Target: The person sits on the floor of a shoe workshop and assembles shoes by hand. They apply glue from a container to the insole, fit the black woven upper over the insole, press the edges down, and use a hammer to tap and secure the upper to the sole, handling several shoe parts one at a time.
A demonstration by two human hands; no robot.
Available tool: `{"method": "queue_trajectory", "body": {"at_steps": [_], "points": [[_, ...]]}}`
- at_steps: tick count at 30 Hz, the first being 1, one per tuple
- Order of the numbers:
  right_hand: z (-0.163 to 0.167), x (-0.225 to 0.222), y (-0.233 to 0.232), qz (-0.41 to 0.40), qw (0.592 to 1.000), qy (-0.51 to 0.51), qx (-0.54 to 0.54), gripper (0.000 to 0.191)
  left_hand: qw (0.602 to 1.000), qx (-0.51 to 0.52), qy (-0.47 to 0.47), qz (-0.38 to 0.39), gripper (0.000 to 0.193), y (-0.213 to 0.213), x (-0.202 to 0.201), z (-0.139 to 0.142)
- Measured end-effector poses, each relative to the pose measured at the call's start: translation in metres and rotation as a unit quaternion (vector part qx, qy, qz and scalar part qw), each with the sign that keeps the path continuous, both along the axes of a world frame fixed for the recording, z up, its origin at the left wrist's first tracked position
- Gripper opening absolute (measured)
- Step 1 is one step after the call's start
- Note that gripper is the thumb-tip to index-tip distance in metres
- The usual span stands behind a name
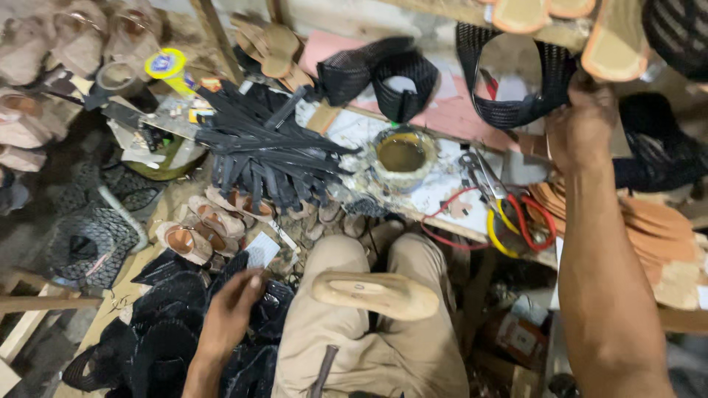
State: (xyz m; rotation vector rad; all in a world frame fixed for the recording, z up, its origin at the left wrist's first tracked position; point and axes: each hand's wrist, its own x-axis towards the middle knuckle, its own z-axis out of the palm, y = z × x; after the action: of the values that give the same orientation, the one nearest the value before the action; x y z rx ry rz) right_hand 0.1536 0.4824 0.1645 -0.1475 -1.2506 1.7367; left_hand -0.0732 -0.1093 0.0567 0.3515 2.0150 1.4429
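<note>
Head view: both hands reach apart at a crowded shoemaking worktop (442, 188).

Head view: The left hand (232, 306) extends down-left, fingers loosely curled, touching the pile of black woven mesh shoe uppers (158, 332) on the floor; whether it pinches one cannot be told. The right hand (582, 129) reaches up-right, fingers closed on the edge of a black mesh strap piece (509, 110) at the back of the worktop, near tan leather soles (649, 228). A pale wooden shoe last (376, 293) stands between the knees, sole up, presumably to keep it at working height. A round glue pot (402, 153) sits centrally, beside a fan of black straps (273, 158) and pliers (483, 177).
</note>
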Motion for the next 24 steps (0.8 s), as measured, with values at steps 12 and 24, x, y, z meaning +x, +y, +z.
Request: {"method": "queue_trajectory", "body": {"at_steps": [12,24], "points": [[-0.012,0.142,-0.104,0.146,0.982,-0.108,-0.053,0.022,0.867,0.305,-0.095,-0.382,0.069,0.223,0.078,0.110],[0.002,0.089,-0.108,-0.154,0.975,-0.158,0.018,0.022,0.909,0.376,-0.149,-0.100,0.051,0.301,0.066,0.127]]}}
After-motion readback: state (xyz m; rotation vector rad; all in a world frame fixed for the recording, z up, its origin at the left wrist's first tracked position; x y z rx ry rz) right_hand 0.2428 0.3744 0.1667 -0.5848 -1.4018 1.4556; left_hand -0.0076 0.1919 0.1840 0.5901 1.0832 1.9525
